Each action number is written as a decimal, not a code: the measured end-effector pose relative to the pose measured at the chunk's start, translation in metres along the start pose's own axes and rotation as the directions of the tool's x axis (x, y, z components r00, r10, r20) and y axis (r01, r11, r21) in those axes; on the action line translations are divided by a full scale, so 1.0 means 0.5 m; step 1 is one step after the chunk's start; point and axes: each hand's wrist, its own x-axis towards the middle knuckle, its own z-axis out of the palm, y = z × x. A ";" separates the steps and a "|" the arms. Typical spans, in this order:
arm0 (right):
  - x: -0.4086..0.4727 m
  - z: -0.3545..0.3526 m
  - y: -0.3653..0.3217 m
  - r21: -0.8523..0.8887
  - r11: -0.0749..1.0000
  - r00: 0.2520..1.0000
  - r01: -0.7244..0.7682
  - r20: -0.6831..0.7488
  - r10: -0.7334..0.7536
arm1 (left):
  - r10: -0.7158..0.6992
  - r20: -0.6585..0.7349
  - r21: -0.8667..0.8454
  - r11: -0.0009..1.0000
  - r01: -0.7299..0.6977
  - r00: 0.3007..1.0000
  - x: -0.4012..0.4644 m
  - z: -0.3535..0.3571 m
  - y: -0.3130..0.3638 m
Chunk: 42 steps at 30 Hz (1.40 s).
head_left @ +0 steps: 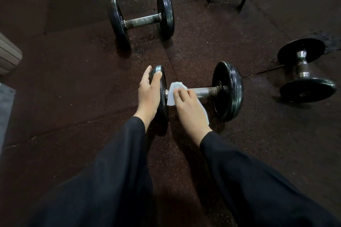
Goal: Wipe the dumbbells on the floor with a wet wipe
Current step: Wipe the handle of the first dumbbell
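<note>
While the nearest dumbbell (203,91) lay on the dark rubber floor (73,88), the left hand (148,91) gripped the rim of its left plate, thumb and fingers curled over the edge; the right hand (190,108) pressed a white wet wipe (172,94) around the bar beside that plate, fingers curled on it. Three more dumbbells (142,20) lay farther off, well apart

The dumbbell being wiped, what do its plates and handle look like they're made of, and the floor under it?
Nearest dumbbell: plates look like black-coated or rubber-covered metal, with a soft sheen. Handle looks like bare steel, dull grey with rusty speckling. Floor looks like rubber matting: dark brown, grainy, with seams between tiles.
</note>
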 end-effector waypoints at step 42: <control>-0.055 0.001 0.059 0.309 0.851 0.905 -0.425 0.158 0.395 | -0.005 -0.004 -0.004 1.000 0.005 1.000 0.002 0.000 -0.002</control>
